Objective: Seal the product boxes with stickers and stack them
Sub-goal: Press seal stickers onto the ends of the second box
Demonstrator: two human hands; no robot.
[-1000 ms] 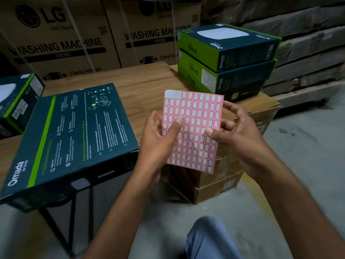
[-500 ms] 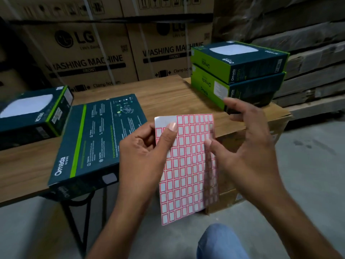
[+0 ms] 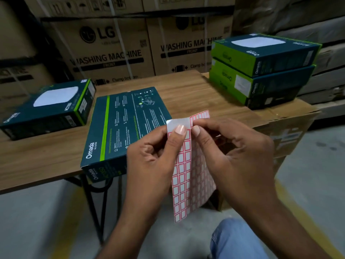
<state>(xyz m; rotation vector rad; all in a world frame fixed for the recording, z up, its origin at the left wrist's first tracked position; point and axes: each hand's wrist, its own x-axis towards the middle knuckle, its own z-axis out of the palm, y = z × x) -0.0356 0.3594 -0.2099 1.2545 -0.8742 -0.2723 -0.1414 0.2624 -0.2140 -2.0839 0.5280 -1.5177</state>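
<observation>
Nearest: your knee (image 3: 237,238) in blue cloth, low in view.

Above it, both hands have closed in on the sticker sheet (image 3: 183,176). Half a second ago your right hand (image 3: 237,156) was spread open at the sheet's right edge. Now it is curled in at the top, its thumb (image 3: 196,130) tip right beside the left thumb (image 3: 180,129). The sheet lay flat then. Its right part is now bent back and a corner pokes up behind your thumbs. My read is that you are starting to pick a sticker loose near the top row. I cannot tell whether one has lifted yet.

Fingers: your left hand (image 3: 155,157) grips the sheet, thumb pressed on its face and fingers curled behind. The right hand pinches the sheet's top edge, fingers bent close and not spread.

Just beyond the hands, a box (image 3: 121,124) lies flat, printed back up, on the near edge of the table (image 3: 186,94) with its near end overhanging. It is likely the next one to seal. No sticker shows on it from here.

Farther left, a second box (image 3: 50,109) lies face up on the table, apart from the first.

Far right, a stack of two boxes (image 3: 265,68) sits on a brown carton (image 3: 291,124) beside the table.

Behind everything stand washing-machine cartons (image 3: 112,53).
</observation>
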